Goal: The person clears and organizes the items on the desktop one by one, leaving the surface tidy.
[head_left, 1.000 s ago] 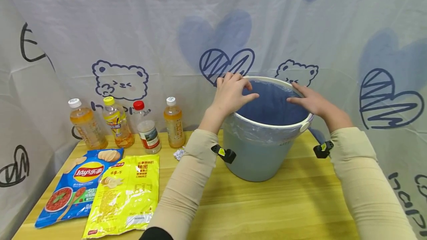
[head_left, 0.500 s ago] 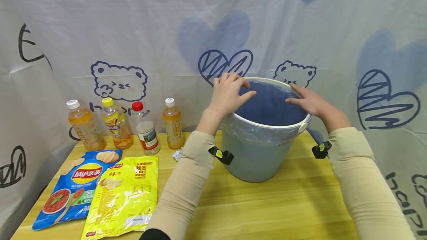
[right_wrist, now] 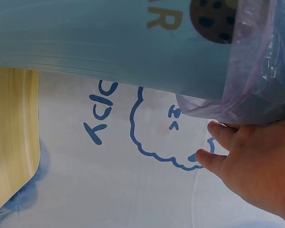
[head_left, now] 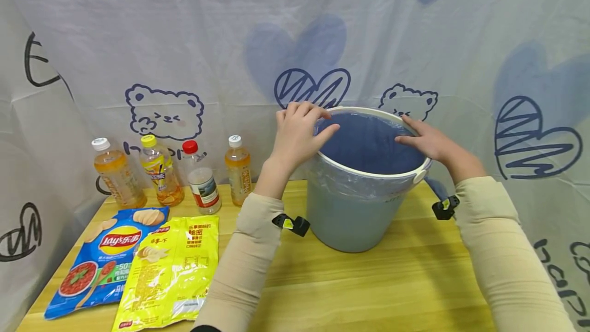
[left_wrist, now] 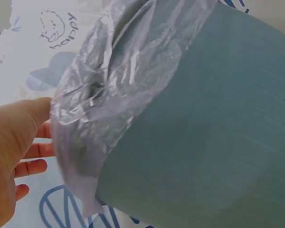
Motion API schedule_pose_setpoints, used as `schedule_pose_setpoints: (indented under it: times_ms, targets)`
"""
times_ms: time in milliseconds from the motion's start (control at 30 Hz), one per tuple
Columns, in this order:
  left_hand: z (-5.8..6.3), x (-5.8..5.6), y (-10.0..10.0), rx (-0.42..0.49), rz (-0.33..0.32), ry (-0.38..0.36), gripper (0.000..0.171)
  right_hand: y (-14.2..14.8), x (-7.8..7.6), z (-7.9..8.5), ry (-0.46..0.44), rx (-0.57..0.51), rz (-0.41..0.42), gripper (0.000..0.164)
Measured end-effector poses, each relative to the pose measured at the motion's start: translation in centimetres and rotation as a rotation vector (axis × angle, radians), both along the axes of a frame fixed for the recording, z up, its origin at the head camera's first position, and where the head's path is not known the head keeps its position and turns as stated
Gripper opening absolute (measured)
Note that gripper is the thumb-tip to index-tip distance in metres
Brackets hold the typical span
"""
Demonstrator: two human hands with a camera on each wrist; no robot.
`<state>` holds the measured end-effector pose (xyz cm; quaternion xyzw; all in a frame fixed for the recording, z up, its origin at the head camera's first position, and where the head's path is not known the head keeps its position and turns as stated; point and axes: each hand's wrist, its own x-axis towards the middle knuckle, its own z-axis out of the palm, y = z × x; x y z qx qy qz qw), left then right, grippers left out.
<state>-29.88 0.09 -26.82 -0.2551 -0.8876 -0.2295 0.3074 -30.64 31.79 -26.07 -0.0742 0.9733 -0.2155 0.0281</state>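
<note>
A grey-blue trash can (head_left: 350,219) stands upright on the table, with a white rim and a clear plastic liner (head_left: 364,183) folded down over its outside. At its left side, my left hand (head_left: 297,135) is held with fingers loosely bent and apart, thumb spread towards the opening. Its thumb is close to the liner's edge in the left wrist view; I cannot tell whether it touches. My right hand (head_left: 428,142) rests at the right side of the rim, fingers fairly straight. Two of those fingers (right_wrist: 211,160) show outside the liner in the right wrist view.
Several drink bottles stand in a row at the back left, among them a red-capped bottle (head_left: 203,183). In front lie a blue chip bag (head_left: 110,260) and a yellow chip bag (head_left: 170,270), overlapping. A patterned curtain (head_left: 221,40) hangs behind the wooden table (head_left: 359,291).
My left hand has moved left, away from the can's opening. The right hand and the trash can have stayed in place. A small crumpled paper is now hidden behind the left arm.
</note>
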Motion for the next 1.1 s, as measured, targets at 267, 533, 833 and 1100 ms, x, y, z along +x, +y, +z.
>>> schedule_pose_setpoints:
  times_ms: [267,533,833,1100]
  targets:
    - [-0.8,1.3,-2.0,0.071,0.000,0.036,0.033,0.1,-0.1,-0.1,0.002,0.006,0.001,0.079]
    - [-3.3,2.5,-4.1,0.182,0.015,0.071,0.032,0.1,0.0,0.0,0.015,0.031,0.007,0.078]
    - [-6.7,4.0,-5.8,0.268,0.041,0.028,0.031,-0.1,0.1,0.1,0.057,0.119,0.021,0.078]
    - [-8.9,4.9,-7.2,0.363,0.089,-0.026,0.033,-0.1,0.0,0.1,0.063,0.136,0.024,0.079]
